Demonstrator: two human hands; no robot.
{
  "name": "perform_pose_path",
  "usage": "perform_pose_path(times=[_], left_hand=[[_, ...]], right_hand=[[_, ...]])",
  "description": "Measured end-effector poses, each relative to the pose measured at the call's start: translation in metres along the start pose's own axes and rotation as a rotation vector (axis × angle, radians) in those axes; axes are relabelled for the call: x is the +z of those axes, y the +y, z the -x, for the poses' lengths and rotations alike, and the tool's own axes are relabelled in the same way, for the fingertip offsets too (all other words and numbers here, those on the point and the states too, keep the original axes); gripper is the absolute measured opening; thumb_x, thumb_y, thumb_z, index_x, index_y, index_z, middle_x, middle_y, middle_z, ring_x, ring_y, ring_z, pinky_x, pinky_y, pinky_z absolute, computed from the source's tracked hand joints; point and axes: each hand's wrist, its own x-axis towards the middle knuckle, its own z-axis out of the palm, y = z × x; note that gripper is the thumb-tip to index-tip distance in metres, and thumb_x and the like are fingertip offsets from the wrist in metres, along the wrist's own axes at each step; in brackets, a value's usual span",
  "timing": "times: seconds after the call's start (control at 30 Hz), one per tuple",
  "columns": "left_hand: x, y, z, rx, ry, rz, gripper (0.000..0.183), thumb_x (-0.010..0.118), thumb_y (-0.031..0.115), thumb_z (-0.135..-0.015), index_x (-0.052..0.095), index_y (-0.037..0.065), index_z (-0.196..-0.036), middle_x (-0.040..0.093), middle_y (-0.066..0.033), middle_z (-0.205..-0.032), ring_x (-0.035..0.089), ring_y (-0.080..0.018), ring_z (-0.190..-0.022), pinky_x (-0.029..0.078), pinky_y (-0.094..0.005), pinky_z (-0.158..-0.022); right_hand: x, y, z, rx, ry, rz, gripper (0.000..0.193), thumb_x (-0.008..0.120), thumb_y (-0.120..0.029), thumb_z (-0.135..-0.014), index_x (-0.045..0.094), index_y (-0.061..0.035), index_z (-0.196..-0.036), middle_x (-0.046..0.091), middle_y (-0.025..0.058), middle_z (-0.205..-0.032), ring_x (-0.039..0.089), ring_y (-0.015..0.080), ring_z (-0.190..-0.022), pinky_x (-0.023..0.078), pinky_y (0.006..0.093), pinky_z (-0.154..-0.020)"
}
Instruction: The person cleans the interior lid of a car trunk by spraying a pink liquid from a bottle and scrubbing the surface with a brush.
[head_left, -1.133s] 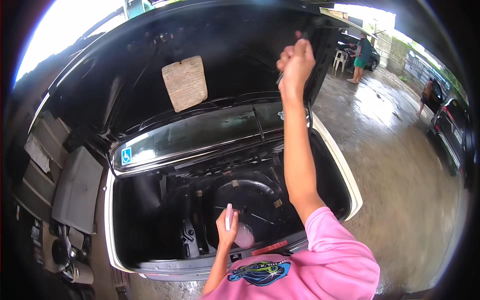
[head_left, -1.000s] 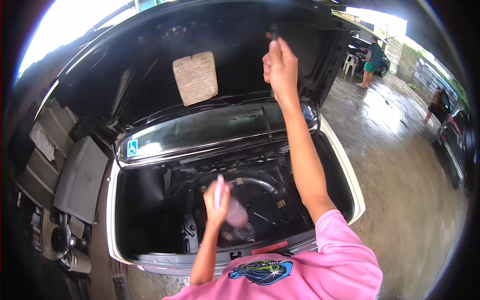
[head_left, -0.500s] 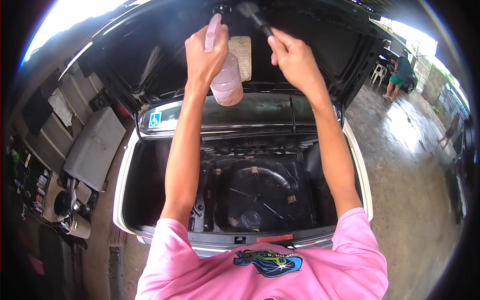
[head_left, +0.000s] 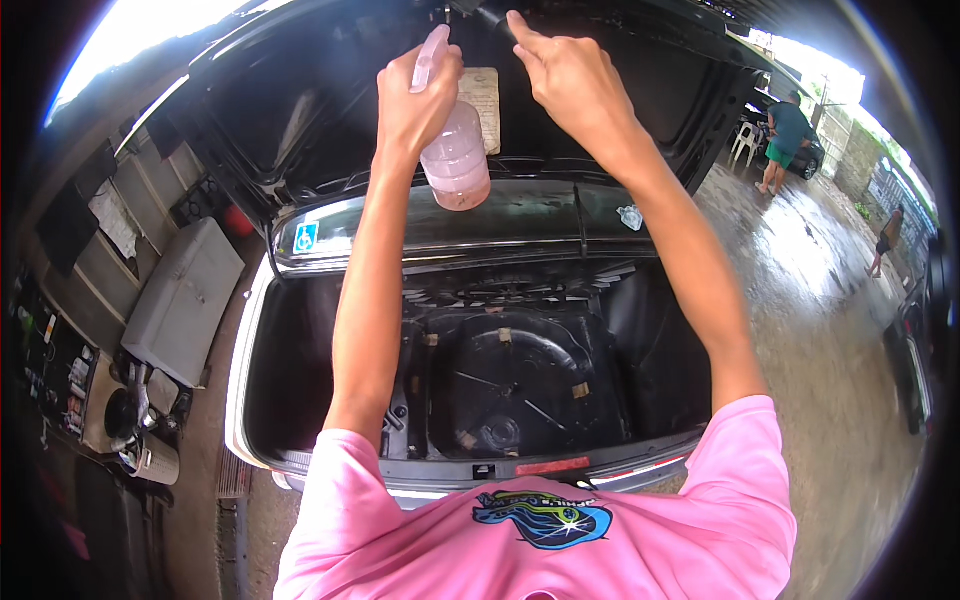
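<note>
My left hand (head_left: 415,105) is wrapped round the neck of a translucent spray bottle (head_left: 457,165) with pinkish liquid low in it. Raised beside it, my right hand (head_left: 580,85) grips a black-handled brush (head_left: 488,16), its forefinger stretched along the handle. The brush head lies up against the latch area at the edge of the raised black trunk lid (head_left: 320,110), partly out of the picture. A pale worn label (head_left: 484,100) on the lid's inner side sits behind the bottle.
Below my arms gapes the car's open trunk (head_left: 510,390) with a round spare-wheel well. A grey chest (head_left: 185,300) and a cluttered bench (head_left: 105,400) stand at left. On the wet floor (head_left: 800,260) at right are a person in green shorts (head_left: 785,145), another person and a white chair (head_left: 744,143).
My right hand has moved up and slightly left, bringing the brush to the lid's latch area. The left hand and spray bottle have barely shifted.
</note>
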Motion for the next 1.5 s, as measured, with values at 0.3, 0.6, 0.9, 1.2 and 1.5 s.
perform_pose_path(times=[0.3, 0.6, 0.9, 1.2, 1.5], left_hand=[[-0.007, 0.004, 0.012, -0.075, 0.049, -0.009, 0.037, 0.062, 0.033, -0.092, 0.073, -0.002, -0.094, 0.074, -0.009, -0.081, 0.06, -0.0113, -0.062, 0.049, -0.0294, -0.061], [-0.016, 0.003, 0.02, -0.09, -0.019, 0.014, 0.04, 0.064, 0.032, -0.092, 0.07, -0.002, -0.111, 0.075, -0.0093, -0.085, 0.058, -0.0097, -0.062, 0.047, -0.0274, -0.06], [-0.025, 0.005, 0.032, -0.091, -0.101, 0.058, 0.038, 0.063, 0.028, -0.091, 0.069, -0.005, -0.109, 0.067, -0.0084, -0.071, 0.057, -0.01, -0.062, 0.048, -0.0291, -0.059], [-0.026, -0.021, 0.059, -0.209, -0.12, 0.193, 0.055, 0.055, 0.04, -0.1, 0.056, -0.002, -0.135, 0.07, -0.0064, -0.095, 0.047, -0.0064, -0.055, 0.037, -0.0243, -0.049], [-0.023, 0.003, 0.077, -0.265, -0.118, 0.222, 0.05, 0.056, 0.034, -0.099, 0.058, -0.003, -0.133, 0.07, -0.0071, -0.092, 0.049, -0.0078, -0.058, 0.04, -0.0242, -0.051]], right_hand=[[-0.009, -0.019, -0.011, -0.124, -0.057, 0.28, 0.029, 0.047, -0.009, -0.099, 0.067, 0.0112, -0.095, 0.064, 0.0277, -0.071, 0.067, 0.042, -0.066, 0.054, 0.044, -0.05], [-0.002, -0.003, -0.013, 0.018, -0.292, 0.232, 0.018, 0.055, -0.011, -0.093, 0.068, 0.0006, -0.098, 0.067, 0.0257, -0.088, 0.065, 0.0438, -0.083, 0.055, 0.0486, -0.073], [0.008, -0.004, -0.003, 0.164, -0.367, 0.206, 0.026, 0.057, -0.014, -0.093, 0.068, 0.0011, -0.111, 0.066, 0.0281, -0.09, 0.063, 0.0464, -0.086, 0.054, 0.0481, -0.075], [0.01, -0.009, 0.017, 0.403, -0.368, -0.741, 0.031, 0.048, -0.014, -0.1, 0.062, -0.0027, -0.126, 0.06, 0.006, -0.067, 0.061, 0.0109, -0.058, 0.058, 0.0288, -0.053], [0.017, 0.063, 0.032, 0.241, -0.312, -1.562, 0.034, 0.042, -0.003, -0.092, 0.059, 0.0063, -0.12, 0.063, 0.0111, -0.092, 0.069, 0.027, -0.094, 0.056, 0.0381, -0.089]])
